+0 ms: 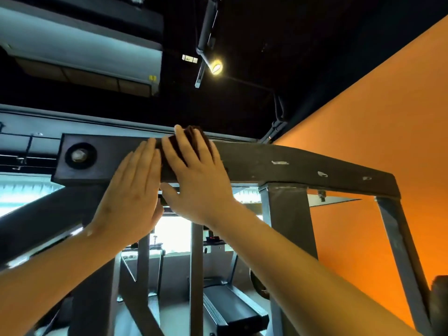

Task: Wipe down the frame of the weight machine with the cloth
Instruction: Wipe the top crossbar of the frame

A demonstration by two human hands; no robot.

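Gym with an orange wall [363, 122] and a dark ceiling, looking up at the weight machine's top beam [291, 163]. The right hand [196, 173] is flat, fingers spread, pressing the dark cloth [195, 133] onto the beam. The left hand [132, 190] lies flat just beside it, holding nothing. I'd keep even pressure, use long strokes toward the far corner, and catch the top edge too.

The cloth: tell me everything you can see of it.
The cloth is dark reddish-brown and looks soft, bunched into thick folds. It lies over the upper edge and near face of the black top beam of the weight machine's frame. The right hand presses it against the beam with spread, straight fingers, covering most of it; only strips show between and above them. The left hand lies flat on the beam beside it; contact with the cloth is unclear.
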